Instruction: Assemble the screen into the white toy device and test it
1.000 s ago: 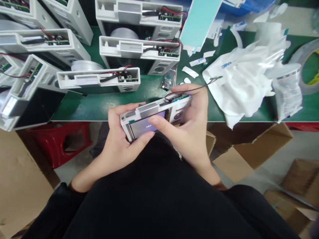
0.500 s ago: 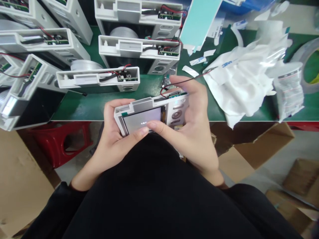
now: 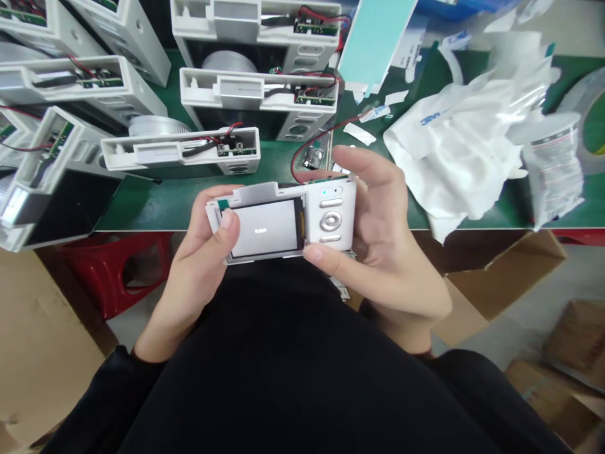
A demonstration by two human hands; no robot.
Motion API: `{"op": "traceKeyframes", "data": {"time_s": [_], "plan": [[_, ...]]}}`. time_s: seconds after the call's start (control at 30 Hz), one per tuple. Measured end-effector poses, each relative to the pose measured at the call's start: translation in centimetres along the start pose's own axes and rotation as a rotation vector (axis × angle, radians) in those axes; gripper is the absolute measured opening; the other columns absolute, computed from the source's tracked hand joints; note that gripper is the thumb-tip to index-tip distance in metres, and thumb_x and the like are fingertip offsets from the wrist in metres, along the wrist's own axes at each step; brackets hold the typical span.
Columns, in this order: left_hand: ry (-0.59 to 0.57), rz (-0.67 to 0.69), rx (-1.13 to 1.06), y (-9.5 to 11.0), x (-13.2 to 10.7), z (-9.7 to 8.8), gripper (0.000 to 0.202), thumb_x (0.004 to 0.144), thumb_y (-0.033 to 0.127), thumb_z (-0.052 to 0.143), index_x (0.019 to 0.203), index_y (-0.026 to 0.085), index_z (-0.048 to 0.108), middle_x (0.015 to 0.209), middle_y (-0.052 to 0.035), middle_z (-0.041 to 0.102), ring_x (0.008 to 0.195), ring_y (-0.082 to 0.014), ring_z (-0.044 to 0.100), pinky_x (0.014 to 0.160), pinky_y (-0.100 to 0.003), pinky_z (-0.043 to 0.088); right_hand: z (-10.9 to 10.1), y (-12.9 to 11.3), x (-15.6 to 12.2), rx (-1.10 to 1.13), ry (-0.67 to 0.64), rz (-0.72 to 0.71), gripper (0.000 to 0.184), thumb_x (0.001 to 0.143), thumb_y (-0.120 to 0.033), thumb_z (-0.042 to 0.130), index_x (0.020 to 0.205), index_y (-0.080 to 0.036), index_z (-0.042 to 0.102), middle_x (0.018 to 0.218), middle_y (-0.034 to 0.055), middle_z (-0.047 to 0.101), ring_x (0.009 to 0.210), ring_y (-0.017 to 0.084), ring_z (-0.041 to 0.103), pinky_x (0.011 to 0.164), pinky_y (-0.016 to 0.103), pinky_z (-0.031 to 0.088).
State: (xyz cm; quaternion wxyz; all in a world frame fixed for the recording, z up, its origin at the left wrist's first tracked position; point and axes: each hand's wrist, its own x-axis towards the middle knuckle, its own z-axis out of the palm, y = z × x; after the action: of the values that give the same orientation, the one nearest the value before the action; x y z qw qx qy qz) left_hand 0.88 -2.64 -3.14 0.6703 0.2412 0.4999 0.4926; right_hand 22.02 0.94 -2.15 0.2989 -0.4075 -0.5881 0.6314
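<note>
Both of your bare hands grip one white plastic handheld unit [image 3: 281, 221], held flat just past the front edge of the green bench mat [image 3: 142, 202], above your black top [image 3: 302, 353]. Your left hand [image 3: 201, 268] is closed around the unit's left end, with the thumb pressed on the screen's left edge. Your right hand [image 3: 382, 233] cradles the right end, fingers curled up past the top edge, one fingertip along the bottom edge. Front faces up: a rectangular lit screen [image 3: 265, 228] shows small dark text on pale grey, and a round silver button pad [image 3: 331, 221] sits beside it between two oblong buttons. So the front looks assembled and the unit powered. A thin red wire [image 3: 297, 165] appears to loop out from its top edge across the mat, not tucked in yet. Beyond it, several open white plastic casings [image 3: 179, 151] lie with circuit boards and red and black wires exposed, no covers on. A crumpled white 3M plastic bag [image 3: 449, 132] lies to your right. You cannot tell from this view whether the held unit's back is closed.
</note>
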Motion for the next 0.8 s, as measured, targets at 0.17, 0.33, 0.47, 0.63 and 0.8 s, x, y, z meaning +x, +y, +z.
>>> {"op": "traceKeyframes", "data": {"time_s": [0.17, 0.33, 0.47, 0.63, 0.8], "plan": [[0.038, -0.026, -0.027, 0.3, -0.2, 0.7, 0.020, 0.100, 0.047, 0.060, 0.112, 0.033, 0.067, 0.117, 0.0003, 0.066, 0.118, -0.0231, 0.065, 0.097, -0.035, 0.058, 0.4, -0.1, 0.0, 0.068, 0.036, 0.049, 0.057, 0.099, -0.033, 0.061, 0.147, -0.048, 0.035, 0.162, -0.0065, 0.040, 0.148, 0.027, 0.044, 0.119, 0.050, 0.049], [0.081, 0.050, 0.010, -0.3, -0.4, 1.0, 0.022, 0.098, 0.045, 0.063, 0.114, 0.030, 0.064, 0.107, 0.0000, 0.067, 0.099, -0.0182, 0.069, 0.083, -0.030, 0.061, 1.3, 0.2, 0.4, -0.027, 0.106, 0.023, 0.055, 0.098, -0.037, 0.061, 0.147, -0.046, 0.037, 0.156, -0.0029, 0.046, 0.143, 0.027, 0.050, 0.116, 0.049, 0.051], [0.041, 0.133, 0.153, -0.9, -0.1, 0.0, 0.020, 0.095, 0.035, 0.070, 0.114, 0.033, 0.064, 0.102, 0.0025, 0.067, 0.083, -0.0123, 0.067, 0.072, -0.023, 0.058, 2.2, 0.6, 0.8, -0.138, 0.220, -0.074, 0.052, 0.096, -0.039, 0.064, 0.143, -0.041, 0.042, 0.143, 0.0007, 0.055, 0.131, 0.026, 0.058, 0.108, 0.047, 0.056], [0.093, 0.226, 0.243, -1.2, 0.2, 0.1, 0.017, 0.096, 0.037, 0.068, 0.113, 0.032, 0.064, 0.107, 0.0018, 0.069, 0.091, -0.0150, 0.069, 0.077, -0.026, 0.059, 2.9, 0.9, 1.6, -0.162, 0.301, -0.125, 0.051, 0.093, -0.038, 0.069, 0.138, -0.034, 0.046, 0.135, 0.0019, 0.058, 0.121, 0.023, 0.063, 0.103, 0.043, 0.057], [0.115, 0.356, 0.248, -1.7, 0.5, 0.8, 0.017, 0.096, 0.035, 0.069, 0.111, 0.031, 0.065, 0.111, 0.0020, 0.070, 0.102, -0.0165, 0.069, 0.087, -0.029, 0.057, 3.4, 1.0, 2.1, -0.145, 0.388, -0.088, 0.037, 0.093, -0.038, 0.068, 0.126, -0.033, 0.052, 0.131, 0.0019, 0.064, 0.118, 0.024, 0.065, 0.103, 0.045, 0.058]]}}
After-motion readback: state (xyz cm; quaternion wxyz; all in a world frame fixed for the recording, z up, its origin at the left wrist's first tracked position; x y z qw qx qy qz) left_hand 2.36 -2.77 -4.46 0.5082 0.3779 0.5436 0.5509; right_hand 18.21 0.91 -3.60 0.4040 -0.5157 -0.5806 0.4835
